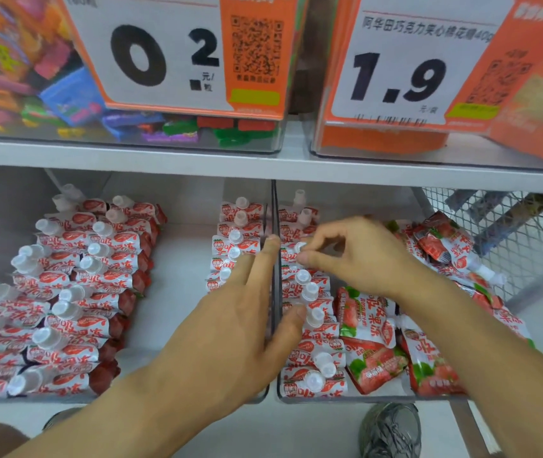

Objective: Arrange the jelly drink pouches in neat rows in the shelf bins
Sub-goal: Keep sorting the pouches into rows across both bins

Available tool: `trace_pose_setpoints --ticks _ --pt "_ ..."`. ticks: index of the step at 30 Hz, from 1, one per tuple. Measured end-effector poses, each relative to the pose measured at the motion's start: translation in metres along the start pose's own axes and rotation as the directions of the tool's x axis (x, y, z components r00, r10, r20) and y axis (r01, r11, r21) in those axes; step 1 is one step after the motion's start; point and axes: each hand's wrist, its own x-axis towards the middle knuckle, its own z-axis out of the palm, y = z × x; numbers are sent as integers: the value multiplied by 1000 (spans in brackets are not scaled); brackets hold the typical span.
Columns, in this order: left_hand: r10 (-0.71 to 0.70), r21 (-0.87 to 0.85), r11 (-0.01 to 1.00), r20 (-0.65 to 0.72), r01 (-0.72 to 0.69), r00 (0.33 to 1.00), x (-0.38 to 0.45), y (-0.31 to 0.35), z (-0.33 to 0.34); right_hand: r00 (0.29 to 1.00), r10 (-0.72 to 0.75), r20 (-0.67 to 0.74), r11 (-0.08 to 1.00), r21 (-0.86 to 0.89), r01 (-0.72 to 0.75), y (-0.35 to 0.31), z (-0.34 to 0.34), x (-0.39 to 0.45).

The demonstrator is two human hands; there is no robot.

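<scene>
The right hand (359, 256) pinches the white cap (300, 247) of one jelly drink pouch in the row just under its fingertips, while the left hand (243, 322) lies open with straight fingers over the divider (275, 206) between the two bins. The loose pouches (376, 342) lie in disorder below and beside the right wrist. I judge the pouches soft, light and a little slippery, so the stiff cap is the best place to hold.

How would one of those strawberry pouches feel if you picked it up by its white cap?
Probably floppy: the loose pouches lie bent and crumpled. The cap looks rigid, a firm hold for the right hand pinching it. The glossy film may be slippery. Lying flat, it seems unlikely to roll.
</scene>
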Motion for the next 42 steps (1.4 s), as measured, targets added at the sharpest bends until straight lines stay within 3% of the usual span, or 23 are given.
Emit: trace_pose_setpoints --ticks 2,5,8,10,13,20,23,25,29,32,37,42 --pt "-3 5 1000 1 3 1000 0 1 0 1000 0 -15 999 34 1 3 1 2" --pt "-2 19 1000 5 2 1000 2 2 2 981 56 -187 995 86 -41 8 6 11" --pt "-13 19 1000 10 13 1000 2 3 1 952 305 31 913 274 -301 3 18 18" --pt "-21 23 1000 19 21 1000 3 4 0 922 354 154 860 335 -386 -3 27 22" --pt "-39 67 997 30 37 999 3 5 1 918 351 184 856 335 -394 -7 33 23" --pt "-81 76 994 5 80 997 11 8 1 916 311 253 678 616 -401 -10 33 22" --pt "-80 52 996 12 79 997 8 5 1 901 420 106 746 525 -410 -14 20 18" --pt "-62 30 998 26 61 998 4 4 0 921 386 47 842 390 -373 -19 21 14" --pt "-43 38 998 63 41 997 1 7 1 935 328 134 920 179 -348 -21 34 7" --pt "-36 66 997 63 32 997 2 6 3 922 310 232 884 286 -369 -9 27 6" --pt "-70 115 992 86 60 994 1 6 3 940 322 116 862 374 -342 6 21 28" --pt "-128 176 979 148 101 981 6 15 -3 903 277 328 725 546 -421 8 26 22"
